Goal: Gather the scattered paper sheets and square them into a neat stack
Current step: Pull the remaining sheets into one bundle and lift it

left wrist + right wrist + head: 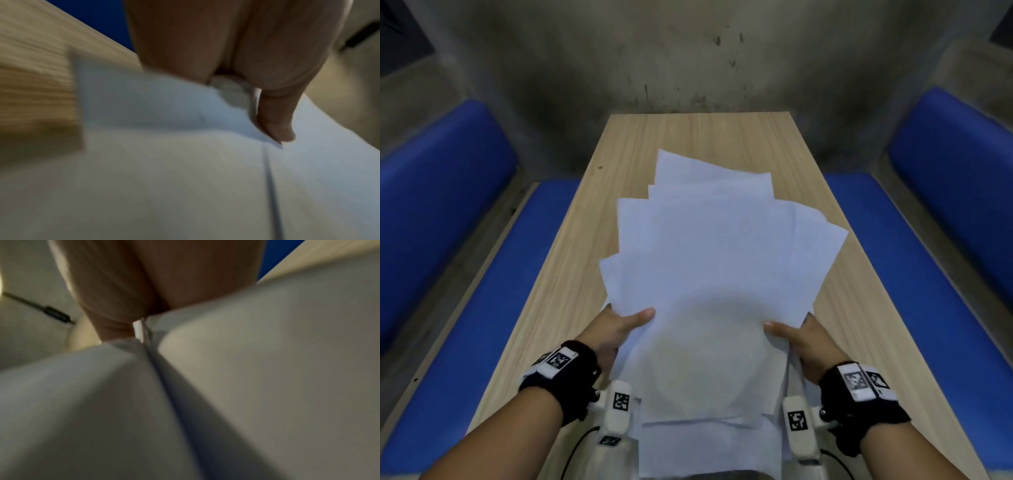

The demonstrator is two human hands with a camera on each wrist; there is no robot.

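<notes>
Fingers (643, 313) of the left hand (616, 329) pinch the left edge of a fanned bundle of paper sheets (715, 267), thumb on top and the other fingers hidden underneath. The right hand (803, 342) grips the opposite edge the same way, thumb on the top sheet. From the left wrist view, the thumb presses flat on the paper; the right wrist view is blurred and shows mostly paper.

Between the hands, the sheets spread out like a fan over the middle of the wooden table (571, 274), corners sticking out at the far end, near ends bunched toward the body. Whether the far ends touch the table cannot be told. Blue benches (458, 274) run along both sides.

The paper looks light, floppy and slippery, likely to slide apart. Holding both long edges and tapping one end on the table should square it.
</notes>
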